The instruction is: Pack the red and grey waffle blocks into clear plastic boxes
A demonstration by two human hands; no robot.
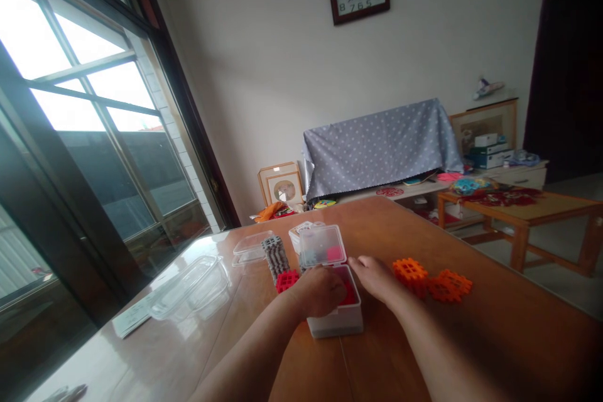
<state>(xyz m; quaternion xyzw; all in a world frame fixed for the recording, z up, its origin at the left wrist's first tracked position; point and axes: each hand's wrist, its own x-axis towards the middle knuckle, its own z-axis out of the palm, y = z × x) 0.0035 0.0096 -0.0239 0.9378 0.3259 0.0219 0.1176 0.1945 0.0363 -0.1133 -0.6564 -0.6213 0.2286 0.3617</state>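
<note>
A white plastic box (336, 325) with a clear hinged lid (323, 245) stands on the table, its lid raised at the back. Red pieces (349, 294) show inside. My left hand (323, 291) is over the box's opening with its fingers curled down into it; the fingertips and whatever they hold are hidden. At the box's back right corner, by the lid hinge, my right hand (374, 273) has its fingers closed against the edge. Left of the box are a red interlocking plastic piece (287, 281) and a standing stack of grey ones (276, 257).
Orange interlocking pieces (409, 273) lie to the right, with more orange pieces (451, 286) beside them. On the left are a clear plastic container (188, 289), a clear lid (254, 247) and paper (134, 319). Cards (301, 230) lie behind the box. A low wooden table (522, 213) stands beyond.
</note>
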